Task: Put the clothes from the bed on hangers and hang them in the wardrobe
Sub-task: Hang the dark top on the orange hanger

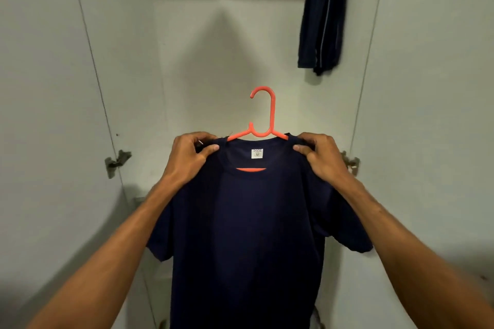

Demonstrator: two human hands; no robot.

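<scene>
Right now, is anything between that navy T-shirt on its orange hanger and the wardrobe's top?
Nothing visible: the space above the orange plastic hanger carrying the navy T-shirt is open. A dark garment hangs up to the right, off that path.

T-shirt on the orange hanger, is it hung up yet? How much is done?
Done: one dark garment hangs high in the wardrobe, and the navy T-shirt sits on its orange hanger. In hand: left hand and right hand pinch its shoulders, hook touching nothing. Left: hooking it up; the bed is out of view.
</scene>
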